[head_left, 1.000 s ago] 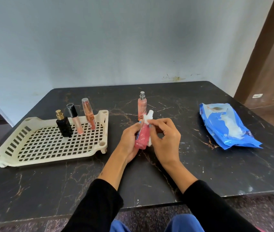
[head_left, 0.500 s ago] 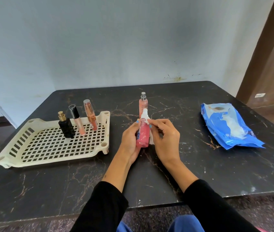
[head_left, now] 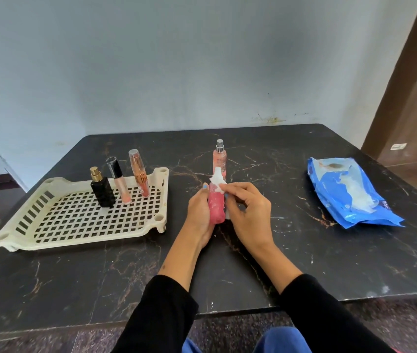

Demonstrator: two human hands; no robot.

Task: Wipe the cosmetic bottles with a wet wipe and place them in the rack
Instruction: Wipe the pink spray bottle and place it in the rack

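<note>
Pink cylindrical bottle (head_left: 216, 206) gripped by left hand (head_left: 199, 212); right hand (head_left: 248, 212) pinches crumpled white wipe (head_left: 217, 180) against it.

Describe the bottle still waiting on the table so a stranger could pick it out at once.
Start at the cream rack on the left of the black table, then look right, just beyond the two hands. There a peach spray bottle stands upright on the bare tabletop. Unlike its neighbours, it is neither in the rack nor held, and has a silver nozzle.

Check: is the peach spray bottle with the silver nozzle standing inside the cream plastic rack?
No, the peach spray bottle stands on the black marble table, outside the cream rack.
</note>
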